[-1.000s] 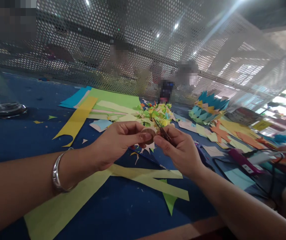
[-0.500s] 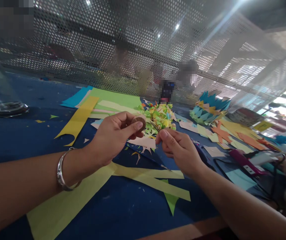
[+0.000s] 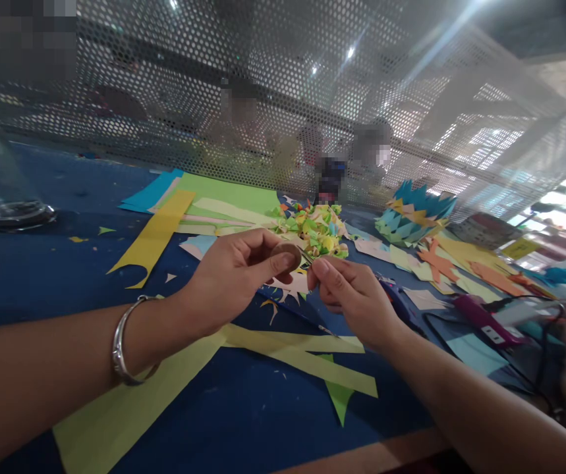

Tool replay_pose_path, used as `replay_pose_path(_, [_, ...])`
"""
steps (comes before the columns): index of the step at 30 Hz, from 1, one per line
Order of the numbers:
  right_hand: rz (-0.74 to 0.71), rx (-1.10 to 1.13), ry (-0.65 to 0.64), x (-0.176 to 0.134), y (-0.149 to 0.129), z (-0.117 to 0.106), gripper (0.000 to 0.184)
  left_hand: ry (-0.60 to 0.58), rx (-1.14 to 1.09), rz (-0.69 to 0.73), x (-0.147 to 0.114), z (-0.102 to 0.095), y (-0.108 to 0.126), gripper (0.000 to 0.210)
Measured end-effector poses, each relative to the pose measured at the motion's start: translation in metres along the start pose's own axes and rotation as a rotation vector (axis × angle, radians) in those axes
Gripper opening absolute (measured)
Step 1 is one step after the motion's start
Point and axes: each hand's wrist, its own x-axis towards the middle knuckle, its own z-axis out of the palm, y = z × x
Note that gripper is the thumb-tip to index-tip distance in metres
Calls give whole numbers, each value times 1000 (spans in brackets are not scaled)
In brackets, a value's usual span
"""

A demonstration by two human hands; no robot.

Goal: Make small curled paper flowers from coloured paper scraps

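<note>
My left hand (image 3: 236, 273), a silver bangle at its wrist, pinches a small round brown disc (image 3: 291, 253) between thumb and fingers. Opposite it, my right hand (image 3: 344, 286) grips a thin, dark, pointed tool (image 3: 306, 255), possibly tweezers; most of it is hidden in the fingers. Its tip is at the disc's right edge; whether they touch I cannot tell. Behind both hands lies a heap of small yellow, green and orange paper cuttings (image 3: 319, 227). Pale yellow paper strips (image 3: 307, 359) and a green scrap (image 3: 339, 392) lie below them on the blue table (image 3: 243, 421).
Green paper sheets (image 3: 238, 187) and a yellow strip (image 3: 157, 234) lie at the back left, near a clear glass vessel (image 3: 16, 210). To the right are a layered paper crown (image 3: 414, 214), orange cutouts (image 3: 438, 263) and a purple power strip (image 3: 490, 322) with cables. A perforated metal screen (image 3: 164, 99) stands behind.
My left hand has shifted slightly right and down, bringing the brown disc up to the tool's tip. My right hand has hardly moved.
</note>
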Motion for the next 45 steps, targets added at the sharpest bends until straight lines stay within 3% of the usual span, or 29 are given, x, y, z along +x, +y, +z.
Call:
replay_pose_path(6, [-27,34,-29,0,-2,1,45,-115,-62,-47,-2,1,-3,21])
replay_pose_path(12, [-50,17,-37,-1,-2,1,45,-157,-119,-85,-1,3,-3,18])
replay_pose_path(34, [-60,-94,-17,-1,-5,-2,46,-118,-87,-110,-1,1,0,20])
replay_pose_path(45, [-56,-138,-19,1,-5,-4,46,-43,-32,-123,0,0,0,19])
